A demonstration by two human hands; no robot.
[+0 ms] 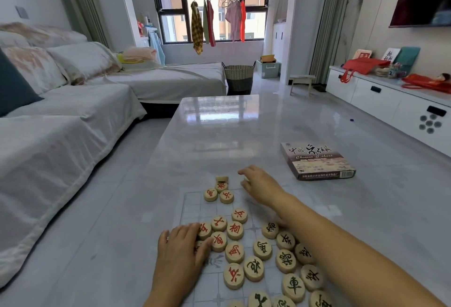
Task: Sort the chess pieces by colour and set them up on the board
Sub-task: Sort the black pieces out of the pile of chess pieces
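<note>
Wooden xiangqi discs: light, stiff, smooth, prob slide easy on glossy table (219, 131). Best pinch by rim, thumb vs 1-2 fingers.

Red discs (235, 229) sit left on thin board sheet (192, 206), black discs (285, 260) right, far bunch (220, 193) at top corner.

Left hand (181, 250) flattish over reds, thumb touching 1, nothing clamped. Right hand (262, 188) just beside far bunch, fingers curled. Can't tell if it's holding a disc.

My bare left hand (181, 245) lies palm down; my bare right hand (261, 187) reaches beyond it, fingers seemingly curled.
</note>
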